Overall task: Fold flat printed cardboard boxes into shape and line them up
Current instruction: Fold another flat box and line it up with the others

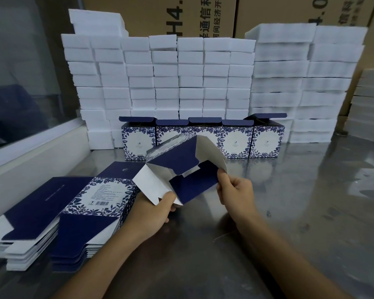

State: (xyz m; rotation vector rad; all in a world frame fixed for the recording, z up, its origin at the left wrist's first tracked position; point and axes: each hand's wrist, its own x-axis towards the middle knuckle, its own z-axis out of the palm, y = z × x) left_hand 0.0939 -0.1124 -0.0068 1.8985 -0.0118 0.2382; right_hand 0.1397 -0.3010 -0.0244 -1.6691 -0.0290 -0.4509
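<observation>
Over steel table (289,212), both hands' grip (158,209) (235,194) pinches half-folded box (181,167).

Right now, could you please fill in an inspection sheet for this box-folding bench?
Surface: shiny metal table, with a small scrap lying on it.
Job's things: half-folded box held above the table, bottom flaps open; five folded boxes in a row at the back, lids up; two stacks of flat boxes at left.
Clutter: white foam blocks stacked behind the row.
Grippers: left hand grips the box's lower flap; right hand pinches its right flap.
Cables: nothing seen.
Surroundings: brown cartons behind the foam; window at left.
</observation>
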